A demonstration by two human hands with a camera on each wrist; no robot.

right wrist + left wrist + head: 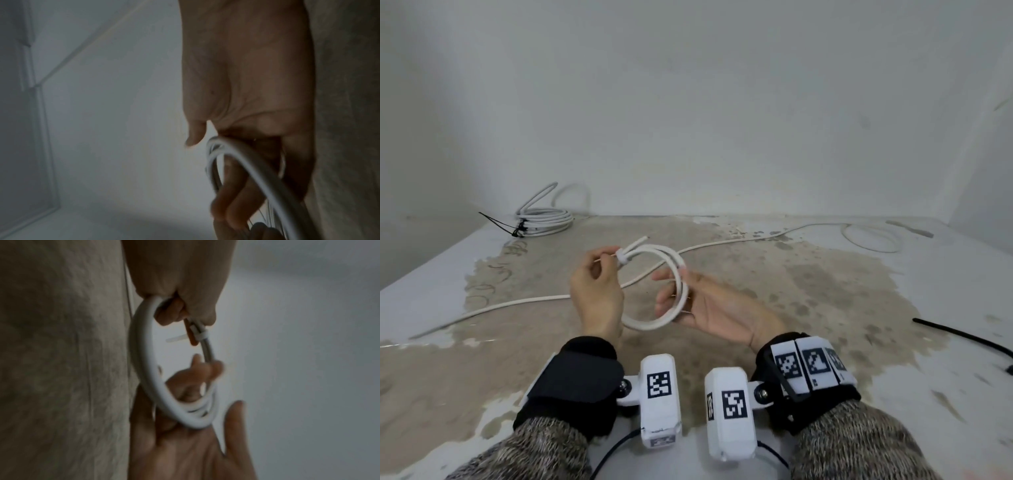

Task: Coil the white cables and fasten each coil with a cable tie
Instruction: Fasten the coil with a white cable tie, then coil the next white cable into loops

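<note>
Two tied coils point(654, 284) point(544, 219), two loose cables point(756, 236) point(493, 308).

Tied bundle point(544, 219) far left by the wall; loose cable point(722, 243) (uncoiled) crosses the floor point(825, 291).

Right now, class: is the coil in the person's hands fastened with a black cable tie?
No: the cable tie around the held coil is white.

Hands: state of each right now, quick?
Left hand: closed, pinching the white cable tie on the cable coil.
Right hand: fingers through the cable coil, loosely curled round its strands, holding it.
</note>
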